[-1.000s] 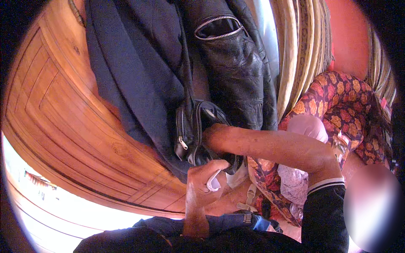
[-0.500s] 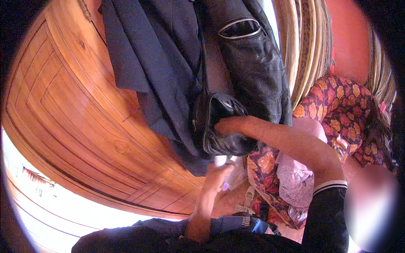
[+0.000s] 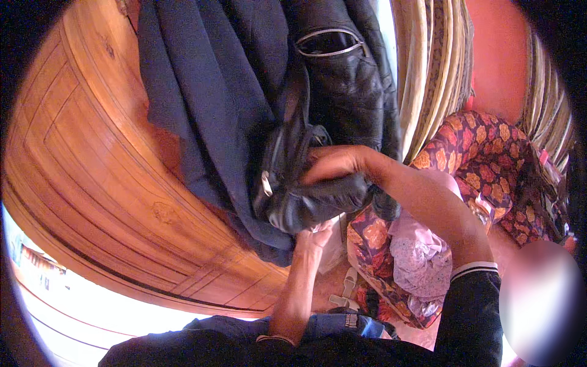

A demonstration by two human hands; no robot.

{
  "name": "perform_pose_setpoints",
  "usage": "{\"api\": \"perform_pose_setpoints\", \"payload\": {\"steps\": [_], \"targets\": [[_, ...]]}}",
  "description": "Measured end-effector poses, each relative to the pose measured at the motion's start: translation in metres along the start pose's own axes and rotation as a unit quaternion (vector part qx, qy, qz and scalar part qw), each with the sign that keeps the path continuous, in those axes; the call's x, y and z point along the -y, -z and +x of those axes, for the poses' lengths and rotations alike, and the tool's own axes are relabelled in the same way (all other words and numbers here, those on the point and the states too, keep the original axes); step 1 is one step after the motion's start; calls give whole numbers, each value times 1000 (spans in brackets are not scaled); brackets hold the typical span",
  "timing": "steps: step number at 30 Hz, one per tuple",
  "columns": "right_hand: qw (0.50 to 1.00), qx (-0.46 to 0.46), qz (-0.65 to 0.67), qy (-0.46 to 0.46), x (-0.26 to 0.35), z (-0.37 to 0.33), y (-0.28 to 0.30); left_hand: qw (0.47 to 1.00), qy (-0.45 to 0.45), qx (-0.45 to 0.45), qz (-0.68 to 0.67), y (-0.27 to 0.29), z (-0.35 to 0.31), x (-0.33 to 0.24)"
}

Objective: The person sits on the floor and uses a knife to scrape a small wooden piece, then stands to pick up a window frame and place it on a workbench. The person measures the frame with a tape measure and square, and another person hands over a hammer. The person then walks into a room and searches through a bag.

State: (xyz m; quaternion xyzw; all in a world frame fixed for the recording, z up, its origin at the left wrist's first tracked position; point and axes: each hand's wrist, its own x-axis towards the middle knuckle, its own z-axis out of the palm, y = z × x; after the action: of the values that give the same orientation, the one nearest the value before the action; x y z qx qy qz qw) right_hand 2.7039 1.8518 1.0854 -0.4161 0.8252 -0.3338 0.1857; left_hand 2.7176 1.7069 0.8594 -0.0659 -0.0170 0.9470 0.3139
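A black leather bag (image 3: 324, 205) hangs by its strap in front of hung clothes, its top gaping. My right hand (image 3: 333, 164) reaches into it from the right, with the fingertips hidden inside. My left hand (image 3: 315, 237) is just below the bag's bottom, fingers curled and partly covered by the bag. A pale bit shows at those fingers, too small to name. Behind the bag hang a dark navy garment (image 3: 214, 104) and a black leather jacket (image 3: 348, 92) with an oval zipped opening.
A wooden panelled door (image 3: 122, 177) curves along the left. At the right stands a flowered armchair (image 3: 474, 137) with pink cloth (image 3: 422, 257) on the seat beside it. Striped curtains (image 3: 431, 67) hang behind. White sandals (image 3: 347, 290) lie on the floor below. A blurred patch covers the lower right.
The bag has sagged and tilted, its mouth reshaped around my right hand. My left hand has risen against its underside; the white item seen in it before is now mostly hidden.
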Motion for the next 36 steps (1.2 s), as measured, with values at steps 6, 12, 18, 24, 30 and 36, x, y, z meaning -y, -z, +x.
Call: {"api": "perform_pose_setpoints", "payload": {"steps": [6, 12, 18, 24, 30, 36], "targets": [[938, -54, -342, -10, -29, 47, 3, 992, -8, 108, 72, -15, -8, -6], [893, -88, -441, -6, -61, 65, -32, 997, 32, 13, 74, -15, -10, -14], [877, -111, -468, -20, -82, 50, -41, 984, -24, -18, 178, -14, -11, -21], [897, -103, -429, -44, -82, 28, -25, 986, -23, -6, 167, -29, -10, -19], [905, -97, -412, -40, -73, 33, -29, 962, 102, 190, 168, -32, -11, -28], [922, -73, -377, -48, -53, 30, -41, 722, -204, 146, 645, -48, -25, 11]]}}
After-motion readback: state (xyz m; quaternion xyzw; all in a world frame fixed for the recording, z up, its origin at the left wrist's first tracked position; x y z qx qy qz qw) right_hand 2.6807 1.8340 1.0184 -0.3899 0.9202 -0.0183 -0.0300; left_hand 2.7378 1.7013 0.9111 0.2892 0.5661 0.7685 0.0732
